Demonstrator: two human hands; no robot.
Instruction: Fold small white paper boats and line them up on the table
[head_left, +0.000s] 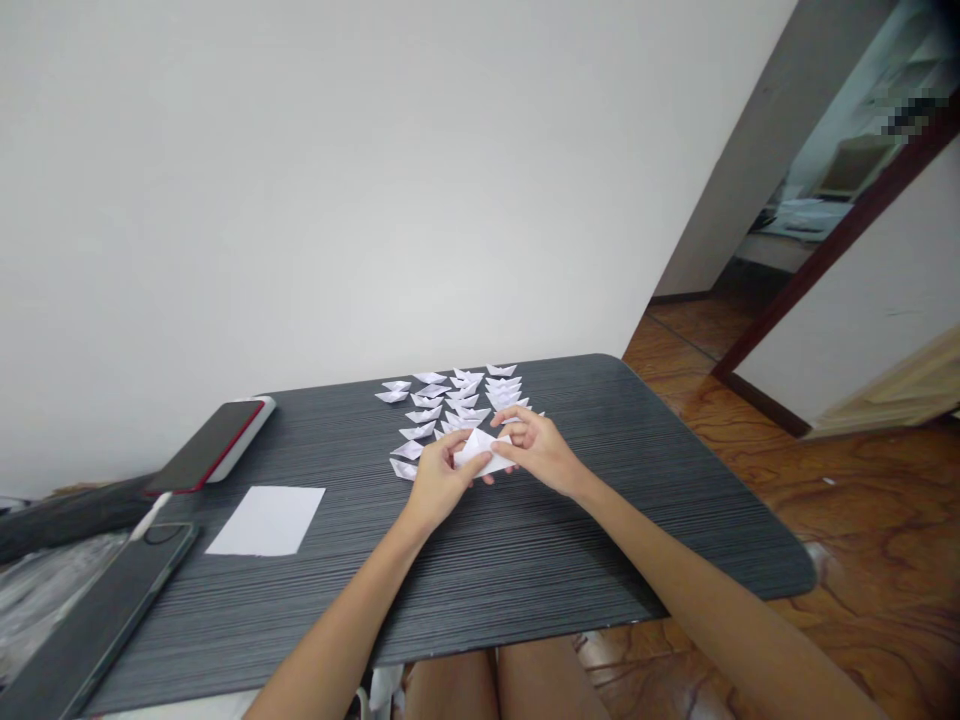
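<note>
A small folded piece of white paper, coming to a point at its top, is held above the dark table. My left hand is closed on its left side, thumb across the front. On its right side my right hand pinches the paper between thumb and fingers. Just beyond both hands stand several white paper boats in rough columns; my hands and the held paper hide some of the nearest ones. To the left lies a flat sheet of white paper.
At the table's left are a dark phone-like device with a red edge, a white cable and another dark phone-like device. A white wall rises behind the table. Wooden-patterned floor shows at right, beside a doorway.
</note>
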